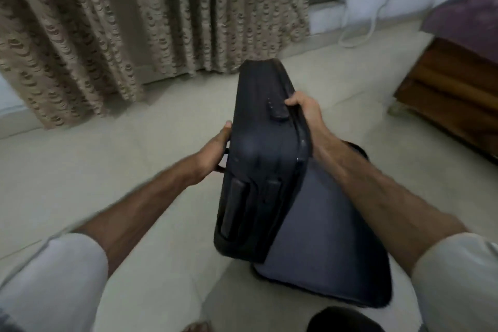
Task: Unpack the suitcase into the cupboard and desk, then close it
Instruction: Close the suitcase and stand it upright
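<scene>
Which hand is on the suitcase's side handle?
The left hand: its grip curls round the handle on the suitcase side. The right hand grips the top edge instead.

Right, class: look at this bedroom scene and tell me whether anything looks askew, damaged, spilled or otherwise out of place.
Only the dark fabric suitcase looks askew: it is tilted on the pale tiled floor, gripped by the left hand and right hand. A white cable trails loosely on the floor. No spill or damage shows.

I see the suitcase (258, 164) between my 2 hands: left hand (215, 148) on its left side, right hand (307, 113) on its right edge. Curtain (121, 21) lies beyond them, cabinet (452, 94) right.
</scene>
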